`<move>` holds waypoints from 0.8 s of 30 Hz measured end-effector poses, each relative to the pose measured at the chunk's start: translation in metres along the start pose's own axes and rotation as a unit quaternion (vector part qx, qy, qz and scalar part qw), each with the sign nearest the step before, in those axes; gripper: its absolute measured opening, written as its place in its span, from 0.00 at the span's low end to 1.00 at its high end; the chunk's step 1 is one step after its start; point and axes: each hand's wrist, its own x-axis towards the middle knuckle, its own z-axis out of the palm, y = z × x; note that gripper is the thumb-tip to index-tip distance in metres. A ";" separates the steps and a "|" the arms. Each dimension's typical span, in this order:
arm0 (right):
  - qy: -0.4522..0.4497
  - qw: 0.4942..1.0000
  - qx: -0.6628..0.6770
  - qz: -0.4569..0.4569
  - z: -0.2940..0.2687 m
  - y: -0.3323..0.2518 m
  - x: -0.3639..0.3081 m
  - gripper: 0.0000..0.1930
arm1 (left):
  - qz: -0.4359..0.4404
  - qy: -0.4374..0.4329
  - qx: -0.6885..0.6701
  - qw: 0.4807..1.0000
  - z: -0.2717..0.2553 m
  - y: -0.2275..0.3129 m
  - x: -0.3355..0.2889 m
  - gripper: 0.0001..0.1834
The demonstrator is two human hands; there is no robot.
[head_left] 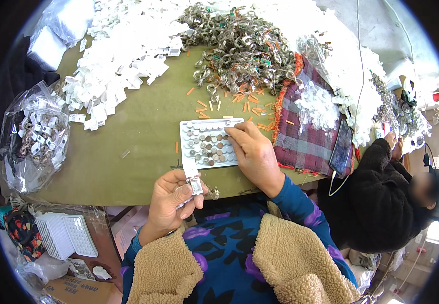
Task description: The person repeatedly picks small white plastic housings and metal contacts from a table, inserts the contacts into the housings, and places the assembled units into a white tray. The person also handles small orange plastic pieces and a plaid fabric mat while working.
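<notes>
Between the thumb and fingers of my left hand (171, 200) is a small white plastic case (194, 182), its lid part standing up. A small tangle of clear and brown strip (213, 193) sticks out beside those fingers. In front lies a white tray (183, 133) with rows of round pockets, many holding small silvery round discs (209, 147) that look like button cells. My right hand (256, 154) reaches over the tray's right side, thumb and fingertips pinched together at its far right corner. One disc (228, 123) shows right at the fingertips; whether they grip it is hard to see.
White plastic pieces (123, 66) and coiled strips (234, 45) are heaped at the back, with orange slips (252, 99) scattered before them. A plaid cloth (305, 131) and a phone (341, 147) lie right. Left stands a clear bag (37, 137). Another person (387, 197) sits at right.
</notes>
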 end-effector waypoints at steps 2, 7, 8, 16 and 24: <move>-0.018 0.999 -0.026 -0.015 0.002 0.002 0.000 0.10 | 0.000 0.004 0.005 1.000 0.002 0.000 0.000 0.12; -0.046 0.998 -0.050 -0.007 0.000 -0.003 0.004 0.10 | 0.011 0.021 0.020 1.000 0.007 -0.001 -0.004 0.12; -0.024 1.000 0.002 -0.012 -0.003 -0.009 0.003 0.09 | 0.013 0.030 0.023 0.999 0.009 -0.002 -0.005 0.12; -0.030 0.981 0.191 -0.029 -0.028 -0.070 -0.036 0.13 | 0.029 0.064 0.074 0.995 0.021 -0.021 -0.015 0.13; -0.039 0.971 0.231 -0.044 -0.032 -0.078 -0.054 0.17 | 0.023 0.041 0.043 0.998 0.026 -0.029 -0.029 0.13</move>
